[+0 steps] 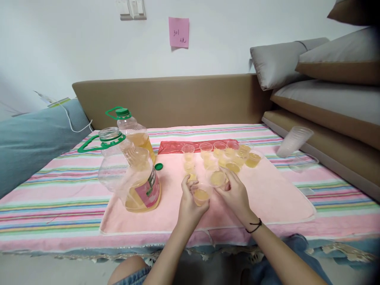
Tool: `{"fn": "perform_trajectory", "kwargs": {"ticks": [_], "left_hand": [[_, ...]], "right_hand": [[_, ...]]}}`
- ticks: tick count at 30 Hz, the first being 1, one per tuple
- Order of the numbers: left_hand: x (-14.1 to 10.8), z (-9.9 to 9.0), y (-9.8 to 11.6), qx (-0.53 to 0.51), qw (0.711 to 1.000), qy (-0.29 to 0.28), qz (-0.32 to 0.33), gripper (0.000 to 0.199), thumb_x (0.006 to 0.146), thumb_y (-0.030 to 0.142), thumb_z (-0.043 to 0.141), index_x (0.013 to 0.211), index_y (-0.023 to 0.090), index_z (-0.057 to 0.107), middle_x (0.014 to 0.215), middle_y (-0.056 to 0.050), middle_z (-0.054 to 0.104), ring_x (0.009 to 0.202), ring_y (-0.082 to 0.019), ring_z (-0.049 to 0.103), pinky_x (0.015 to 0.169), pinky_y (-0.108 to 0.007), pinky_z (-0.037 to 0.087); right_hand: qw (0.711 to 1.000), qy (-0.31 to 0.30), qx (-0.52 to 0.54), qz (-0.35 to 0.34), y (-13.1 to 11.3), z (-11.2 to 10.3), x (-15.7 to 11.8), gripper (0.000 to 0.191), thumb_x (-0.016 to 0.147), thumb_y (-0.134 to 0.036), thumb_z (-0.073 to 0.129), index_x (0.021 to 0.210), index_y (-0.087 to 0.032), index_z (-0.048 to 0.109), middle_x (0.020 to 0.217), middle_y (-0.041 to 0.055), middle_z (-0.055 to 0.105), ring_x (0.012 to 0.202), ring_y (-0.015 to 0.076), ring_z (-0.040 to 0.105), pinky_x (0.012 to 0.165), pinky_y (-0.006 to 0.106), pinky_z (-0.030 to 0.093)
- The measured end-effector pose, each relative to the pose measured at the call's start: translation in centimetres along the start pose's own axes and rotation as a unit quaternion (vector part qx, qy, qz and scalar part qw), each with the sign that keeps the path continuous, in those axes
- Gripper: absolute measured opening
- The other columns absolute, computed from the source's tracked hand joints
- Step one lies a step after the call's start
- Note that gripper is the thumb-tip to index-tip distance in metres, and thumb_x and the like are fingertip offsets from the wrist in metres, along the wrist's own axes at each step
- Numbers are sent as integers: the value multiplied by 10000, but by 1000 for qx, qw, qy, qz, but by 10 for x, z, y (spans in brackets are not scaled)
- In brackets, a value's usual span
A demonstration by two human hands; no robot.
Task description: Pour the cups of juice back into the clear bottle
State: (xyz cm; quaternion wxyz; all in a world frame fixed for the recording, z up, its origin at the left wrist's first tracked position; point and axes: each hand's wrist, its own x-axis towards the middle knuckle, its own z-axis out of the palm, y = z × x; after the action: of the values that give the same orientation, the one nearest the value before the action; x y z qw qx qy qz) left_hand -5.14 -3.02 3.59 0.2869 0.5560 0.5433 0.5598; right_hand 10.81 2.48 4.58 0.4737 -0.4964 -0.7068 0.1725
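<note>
My left hand (pixel 190 200) is closed around a clear plastic cup (pixel 202 194) with yellowish liquid in it. Just to the right, my right hand (pixel 236 192) grips a second clear cup (pixel 217 179), also part-filled with the same liquid. Both cups are close together above a pink towel (pixel 267 198). Behind them, several more clear cups (pixel 219 148) of yellowish liquid stand in rows. To the left stands an uncapped large bottle (pixel 130 178) with a green handle, partly full. A second bottle (pixel 139 138) with its green cap on is behind it.
A loose green cap (pixel 159 166) lies beside the bottles. A red wrapper (pixel 172 147) is behind the cups. At the right are a tilted stack of clear cups (pixel 295 141), a clear lid-like plastic piece (pixel 303 163) and piled cushions (pixel 332 103). A striped cloth (pixel 59 190) covers the surface.
</note>
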Motion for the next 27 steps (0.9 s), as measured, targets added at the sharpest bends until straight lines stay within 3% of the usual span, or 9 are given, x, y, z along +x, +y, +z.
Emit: {"fn": "perform_trajectory", "kwargs": {"ticks": [6, 20, 27], "left_hand": [[-1, 9, 3, -1, 1000, -28, 2, 882, 641, 130, 700, 1369, 224, 210, 1194, -109, 545, 1131, -230, 584, 1001, -428, 471], [-1, 16, 5, 10, 999, -40, 15, 870, 613, 74, 667, 1349, 229, 230, 1172, -94, 575, 1089, -223, 612, 956, -398, 498], [-1, 18, 5, 6, 999, -37, 25, 869, 613, 73, 675, 1344, 225, 231, 1149, -93, 580, 1074, -224, 614, 940, -388, 493]], "right_hand": [[996, -2, -60, -67, 4, -12, -3, 567, 729, -127, 536, 1280, -254, 582, 1319, 75, 619, 1211, 261, 599, 948, 408, 541], [968, 9, -191, -165, 4, -22, -4, 549, 813, -79, 490, 1325, -251, 590, 1339, 75, 623, 1170, 263, 636, 917, 388, 572], [955, 17, -218, -201, -1, -23, -4, 566, 884, -54, 431, 1365, -315, 575, 1409, 33, 593, 1107, 233, 667, 847, 354, 577]]}}
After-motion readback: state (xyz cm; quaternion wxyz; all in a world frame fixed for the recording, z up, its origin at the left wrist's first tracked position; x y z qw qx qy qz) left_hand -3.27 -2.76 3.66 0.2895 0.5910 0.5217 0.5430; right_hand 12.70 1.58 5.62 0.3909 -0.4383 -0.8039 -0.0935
